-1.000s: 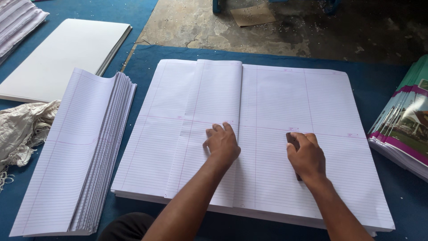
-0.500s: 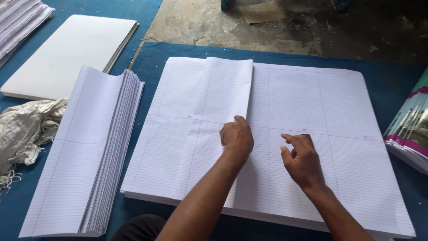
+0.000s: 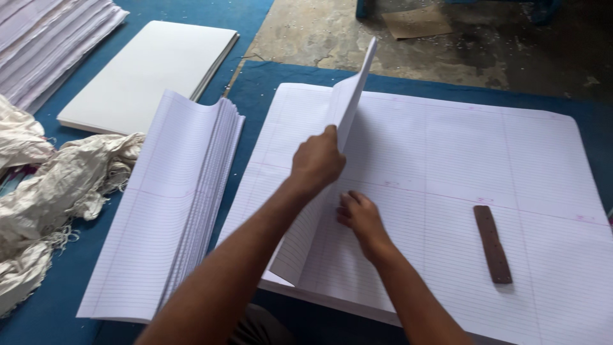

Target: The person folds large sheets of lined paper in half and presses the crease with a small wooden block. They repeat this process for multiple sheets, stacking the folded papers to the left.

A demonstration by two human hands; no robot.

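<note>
Left grip (image 3: 317, 161) clenches the raised folded sheet (image 3: 348, 108); right hand (image 3: 359, 214) presses the ruled stack (image 3: 447, 166), fingers loose.

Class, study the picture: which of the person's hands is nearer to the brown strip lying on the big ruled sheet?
Right. The right hand rests on the ruled sheet, left of the brown strip and clearly apart from it. The left hand is farther left, lifting the folded sheet.

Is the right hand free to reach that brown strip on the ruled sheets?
Probably yes. The right hand rests on the ruled sheets, the brown strip lies uncovered to its right, and nothing lies between them.
</note>
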